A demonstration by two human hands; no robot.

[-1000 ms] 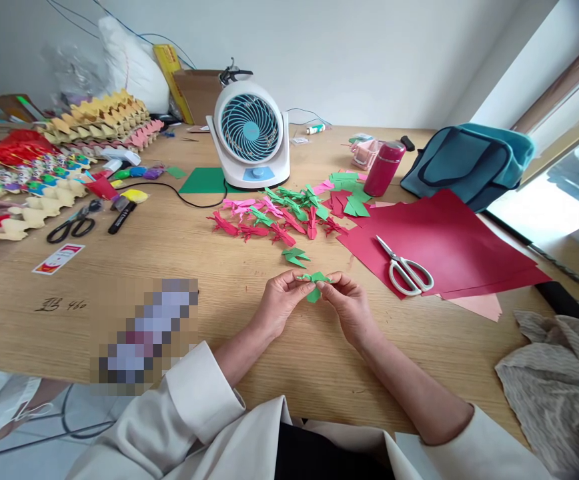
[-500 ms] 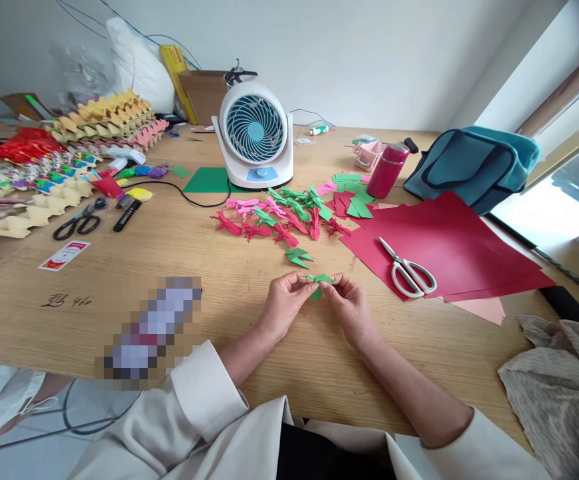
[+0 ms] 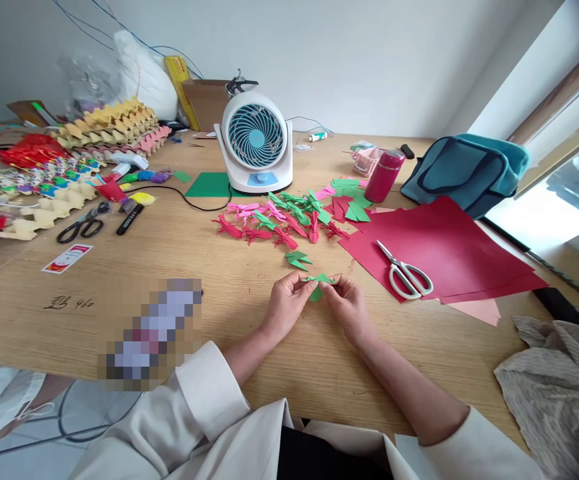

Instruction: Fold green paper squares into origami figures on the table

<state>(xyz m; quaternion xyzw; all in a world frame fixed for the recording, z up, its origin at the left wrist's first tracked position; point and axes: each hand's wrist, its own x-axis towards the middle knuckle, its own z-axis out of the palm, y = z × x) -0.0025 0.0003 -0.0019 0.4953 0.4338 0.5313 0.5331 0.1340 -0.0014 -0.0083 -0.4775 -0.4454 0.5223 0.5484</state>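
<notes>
Both hands pinch a small piece of folded green paper (image 3: 321,279) above the front of the table. My left hand (image 3: 289,298) grips its left side between thumb and fingers, and my right hand (image 3: 348,301) grips the right side the same way. The thumbs nearly meet over its middle. Just beyond them lies another folded green paper piece (image 3: 297,259). Farther back is a heap of folded paper figures in red, pink and green (image 3: 285,217). The fingers partly cover the held paper, so its exact shape is hidden.
White-handled scissors (image 3: 406,275) rest on large red paper sheets (image 3: 459,247) at the right, near a red bottle (image 3: 384,177) and a blue bag (image 3: 464,170). Behind the heap stands a fan (image 3: 255,143). Black scissors (image 3: 83,225) and egg trays (image 3: 64,205) lie left, by another person's hand.
The view has shifted slightly. Both hands keep their hold on the green paper, with only very small finger movement. The co-worker's hand at the far left has moved a little.
</notes>
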